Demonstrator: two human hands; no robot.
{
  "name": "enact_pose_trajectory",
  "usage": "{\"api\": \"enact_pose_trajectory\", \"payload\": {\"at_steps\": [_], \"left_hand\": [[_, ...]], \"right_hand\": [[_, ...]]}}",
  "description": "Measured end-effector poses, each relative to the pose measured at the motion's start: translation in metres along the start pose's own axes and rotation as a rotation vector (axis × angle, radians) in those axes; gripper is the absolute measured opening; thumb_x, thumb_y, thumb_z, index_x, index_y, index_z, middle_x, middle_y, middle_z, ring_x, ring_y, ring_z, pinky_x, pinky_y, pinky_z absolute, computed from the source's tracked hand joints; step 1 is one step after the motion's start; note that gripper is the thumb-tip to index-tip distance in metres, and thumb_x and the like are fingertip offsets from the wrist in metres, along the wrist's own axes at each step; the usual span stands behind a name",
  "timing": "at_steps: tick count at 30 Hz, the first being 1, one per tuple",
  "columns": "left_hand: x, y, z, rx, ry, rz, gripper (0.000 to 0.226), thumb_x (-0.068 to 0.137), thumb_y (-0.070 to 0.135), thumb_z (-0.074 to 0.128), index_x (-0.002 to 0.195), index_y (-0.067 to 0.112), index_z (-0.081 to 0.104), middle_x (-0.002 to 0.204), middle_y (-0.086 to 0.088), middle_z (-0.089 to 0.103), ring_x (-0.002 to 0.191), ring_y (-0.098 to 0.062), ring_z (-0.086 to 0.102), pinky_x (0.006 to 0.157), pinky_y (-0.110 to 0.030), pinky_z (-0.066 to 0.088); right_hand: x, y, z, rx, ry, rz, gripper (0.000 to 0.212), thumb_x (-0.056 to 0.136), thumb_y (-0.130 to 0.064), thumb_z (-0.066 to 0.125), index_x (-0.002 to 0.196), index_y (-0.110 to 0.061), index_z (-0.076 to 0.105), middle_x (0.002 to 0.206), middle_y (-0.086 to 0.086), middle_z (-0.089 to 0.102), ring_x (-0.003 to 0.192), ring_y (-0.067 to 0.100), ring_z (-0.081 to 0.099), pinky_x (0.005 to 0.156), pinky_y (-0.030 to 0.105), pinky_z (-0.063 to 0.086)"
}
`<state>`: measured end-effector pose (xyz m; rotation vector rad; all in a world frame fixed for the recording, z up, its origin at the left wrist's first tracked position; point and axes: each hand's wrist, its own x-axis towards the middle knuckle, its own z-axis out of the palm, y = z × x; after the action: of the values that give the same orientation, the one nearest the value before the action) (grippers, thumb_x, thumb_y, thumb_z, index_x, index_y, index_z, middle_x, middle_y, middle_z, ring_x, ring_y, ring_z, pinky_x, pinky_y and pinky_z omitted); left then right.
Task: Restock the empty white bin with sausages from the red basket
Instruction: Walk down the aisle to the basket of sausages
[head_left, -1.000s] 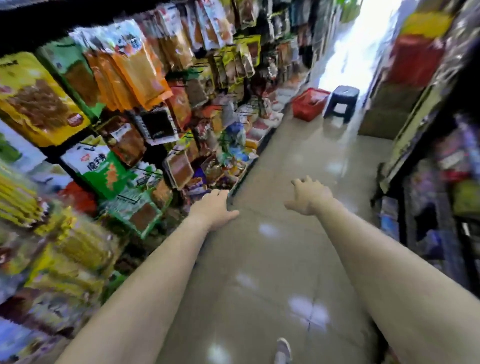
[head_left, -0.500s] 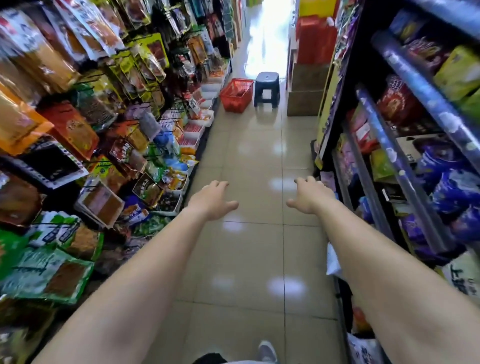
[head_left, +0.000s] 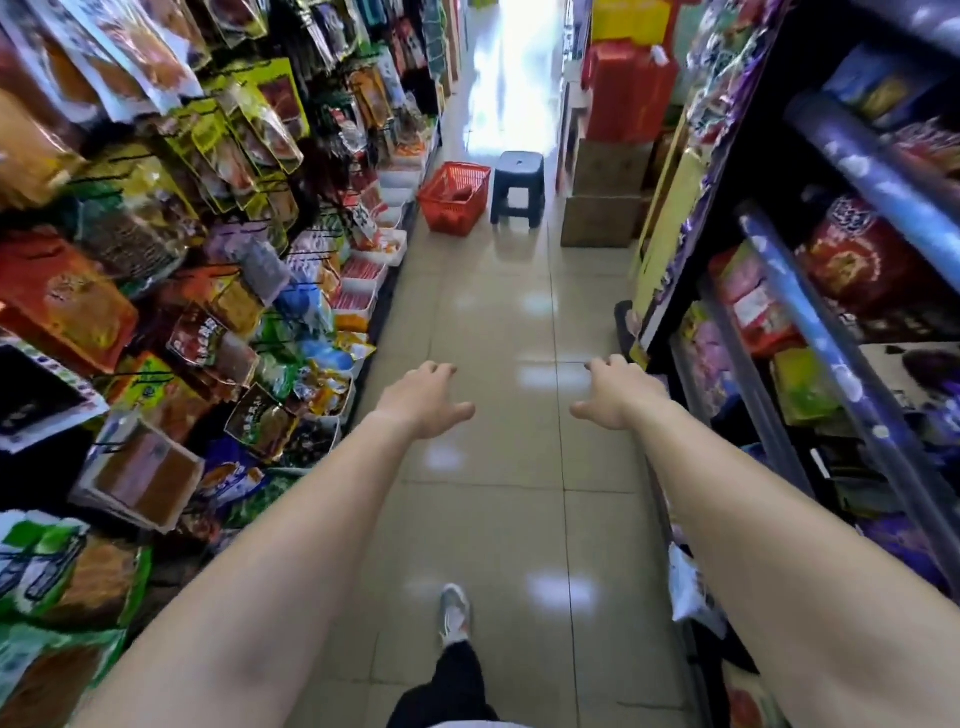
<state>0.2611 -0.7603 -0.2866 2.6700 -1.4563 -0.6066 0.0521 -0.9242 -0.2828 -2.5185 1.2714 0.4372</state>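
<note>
Left hand (head_left: 423, 400) and right hand (head_left: 621, 395) reach forward, fingers loose, holding nothing — the red plastic mesh basket (head_left: 454, 197) sits well ahead beside a dark plastic stool (head_left: 518, 187), likely parked by the white bins (head_left: 397, 179).

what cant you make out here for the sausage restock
Head view, red basket: far off, contents too small to name.
Head view, white bins: small, partly behind hanging packets; which is empty is unclear.
Head view, right shelf: goods blurred, cut by the edge.
</note>
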Motion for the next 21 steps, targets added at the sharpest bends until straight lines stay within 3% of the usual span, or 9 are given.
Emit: {"api": "enact_pose_trajectory", "payload": {"at_steps": [10,21], "left_hand": [[0.184,-0.085,-0.107,-0.023,-0.005,0.026,0.077,0.088,0.056,0.056,0.152,0.019,0.033,0.151,-0.009,0.040,0.136,-0.031,0.043,0.106,-0.044,0.042],[0.396,-0.081,-0.161,0.018,-0.075,0.047,0.076,0.090,0.054,0.056,0.153,0.018,0.032,0.153,-0.008,0.037,0.136,-0.030,0.042,0.104,-0.045,0.043]], "right_hand": [[0.171,-0.101,-0.091,0.004,0.047,-0.037,0.076,0.088,-0.056,0.061,0.150,-0.021,0.034,0.146,0.011,0.040,0.131,0.035,0.044,0.097,0.048,0.046],[0.379,-0.089,-0.146,0.041,0.031,0.016,0.072,0.088,-0.053,0.062,0.146,-0.019,0.037,0.144,0.011,0.043,0.127,0.035,0.046,0.094,0.047,0.046]]}}
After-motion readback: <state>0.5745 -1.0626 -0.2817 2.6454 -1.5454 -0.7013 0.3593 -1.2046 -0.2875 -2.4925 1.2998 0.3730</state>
